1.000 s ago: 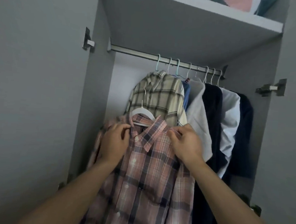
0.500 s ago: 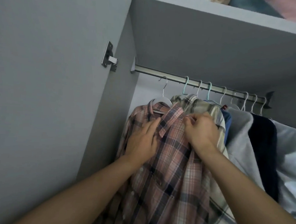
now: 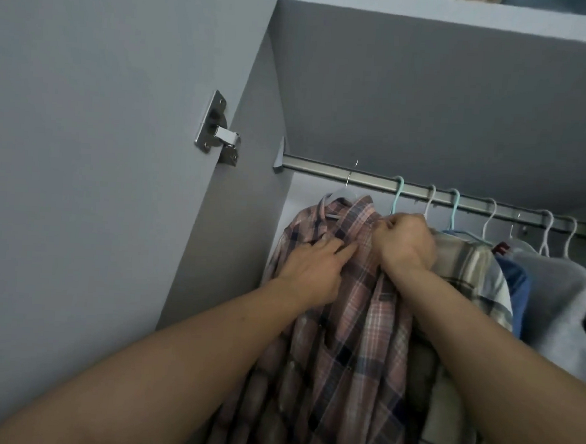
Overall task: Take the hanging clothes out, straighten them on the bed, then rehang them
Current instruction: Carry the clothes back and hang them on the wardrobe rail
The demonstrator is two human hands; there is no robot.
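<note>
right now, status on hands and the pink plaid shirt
Left hand flat on pink plaid shirt. Right hand pinching its collar. Hanger hook at the rail. Beige plaid shirt crowding alongside.

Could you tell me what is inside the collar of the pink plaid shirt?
A white hanger sits inside the pink plaid shirt; its neck and metal hook reach the rail. Its arms are covered by fabric.

Rail (image 3: 322, 166) runs left to right under the shelf (image 3: 434, 14); door hinge (image 3: 218, 131) sits left of the rail's left end. Plaid shirt (image 3: 350, 328) on its hanger (image 3: 334, 193) is leftmost on the rail, other hung clothes (image 3: 470, 267) to its right. Left hand (image 3: 311, 271) lies on the shirt front below the collar; right hand (image 3: 405, 240) is at the collar's right side, between shirt and neighbouring garment.
</note>
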